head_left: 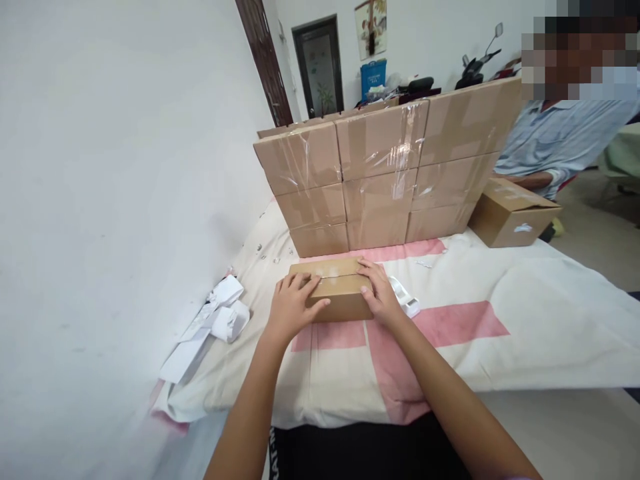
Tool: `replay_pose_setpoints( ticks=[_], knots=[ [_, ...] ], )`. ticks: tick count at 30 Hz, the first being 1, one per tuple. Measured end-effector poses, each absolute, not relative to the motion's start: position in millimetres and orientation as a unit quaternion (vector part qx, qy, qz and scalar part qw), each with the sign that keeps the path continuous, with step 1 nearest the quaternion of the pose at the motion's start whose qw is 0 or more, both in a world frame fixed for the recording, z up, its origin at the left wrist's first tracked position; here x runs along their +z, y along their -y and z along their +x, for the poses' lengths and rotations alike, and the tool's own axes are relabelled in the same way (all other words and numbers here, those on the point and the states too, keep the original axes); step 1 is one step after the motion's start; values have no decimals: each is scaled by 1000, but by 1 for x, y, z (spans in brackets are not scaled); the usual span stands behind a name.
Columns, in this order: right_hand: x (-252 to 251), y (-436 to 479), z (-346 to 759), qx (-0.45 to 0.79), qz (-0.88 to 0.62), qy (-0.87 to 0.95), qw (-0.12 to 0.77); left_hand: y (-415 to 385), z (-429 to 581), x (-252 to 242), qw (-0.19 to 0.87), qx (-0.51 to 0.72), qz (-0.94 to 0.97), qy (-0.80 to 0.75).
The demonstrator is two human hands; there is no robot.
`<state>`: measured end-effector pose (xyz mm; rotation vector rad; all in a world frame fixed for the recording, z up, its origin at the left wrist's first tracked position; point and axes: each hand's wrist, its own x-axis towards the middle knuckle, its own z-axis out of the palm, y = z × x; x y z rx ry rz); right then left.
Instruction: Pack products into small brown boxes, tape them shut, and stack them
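A small closed cardboard box lies on the cloth-covered table right in front of me. My left hand grips its left end, fingers over the top and thumb against the near side. At the other end my right hand holds it likewise, fingers on the top edge and thumb on the near face. A seam with a strip of clear tape runs across the lid between my hands. Just right of my right hand sits a white plastic object, partly hidden, whose kind I cannot make out.
Behind the box stands a wall of stacked, taped cartons. Another carton rests at its right, beside a person in a light blue shirt. Crumpled white paper strips lie along the left wall. The tablecloth is cream and pink.
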<state>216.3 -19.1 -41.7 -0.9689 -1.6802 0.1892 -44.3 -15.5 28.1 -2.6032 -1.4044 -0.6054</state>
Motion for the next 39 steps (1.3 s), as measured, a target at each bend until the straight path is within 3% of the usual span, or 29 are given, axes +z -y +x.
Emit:
replay_pose_setpoints(
  ticks=[7, 11, 19, 24, 27, 31, 39],
  knots=[
    [-28, 26, 227, 98, -451, 728, 507, 12, -28, 38, 73, -148, -854, 494],
    [-28, 47, 273, 111, -513, 663, 533, 20, -33, 38, 124, -153, -861, 469],
    [-65, 78, 334, 281, -559, 585, 515, 27, 0, 37, 147, -214, -864, 432],
    [-68, 77, 326, 289, -567, 589, 498, 43, 74, 5, 157, -363, -884, 248],
    [-64, 75, 325, 299, -579, 574, 496, 53, 122, -36, 102, -411, -891, 164],
    [-60, 72, 326, 341, -605, 523, 494, 48, 162, -75, 34, -365, -905, 216],
    [-56, 63, 313, 417, -637, 420, 495, 30, 160, -86, -95, -345, -888, 290]
  ],
)
